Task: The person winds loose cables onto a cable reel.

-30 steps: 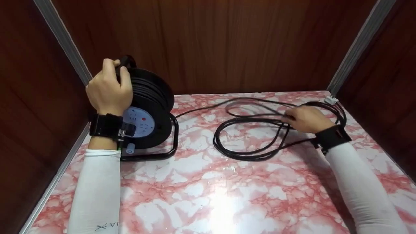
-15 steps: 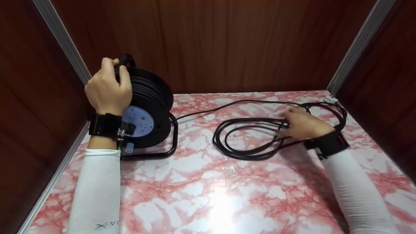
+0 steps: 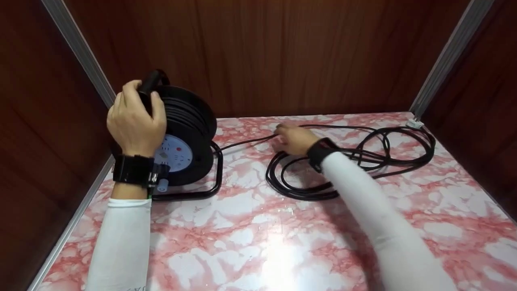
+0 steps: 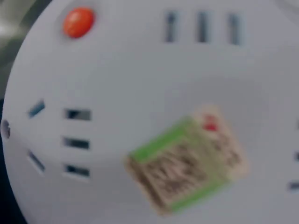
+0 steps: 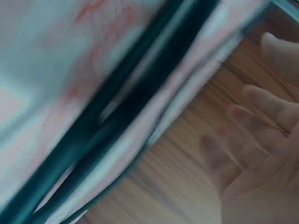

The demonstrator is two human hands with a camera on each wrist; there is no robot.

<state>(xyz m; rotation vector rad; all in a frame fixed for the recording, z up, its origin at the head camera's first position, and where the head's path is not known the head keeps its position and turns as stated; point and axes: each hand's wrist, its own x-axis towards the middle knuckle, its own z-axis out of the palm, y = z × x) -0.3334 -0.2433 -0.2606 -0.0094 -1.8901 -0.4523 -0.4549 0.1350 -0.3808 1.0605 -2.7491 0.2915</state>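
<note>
A black cable reel (image 3: pixel 198 117) stands at the left on its tubular frame, black cable wound on its drum. My left hand (image 3: pixel 137 117) holds it at the top by the black handle (image 3: pixel 150 83). The left wrist view faces its pale blue socket panel (image 4: pixel 117 79), with a red button (image 4: pixel 78 22) and a green-edged label (image 4: pixel 175 168). My right hand (image 3: pixel 297 139) hovers near the cable strand (image 3: pixel 250 140) running from the reel. In the right wrist view its fingers (image 5: pixel 259 100) are spread and loosely bent, holding nothing; the cable passes beside them.
Loose loops of black cable (image 3: pixel 278 184) lie mid-table, partly under my right forearm. More loops reach right to a white plug (image 3: pixel 415 123) in the back corner. Brown wooden panels (image 3: pixel 303 60) enclose the red-and-white marbled table (image 3: pixel 226 250).
My right hand has let go of the cable it held at the right, leaving it on the loops, and has moved left toward the reel. The left hand stays on the handle.
</note>
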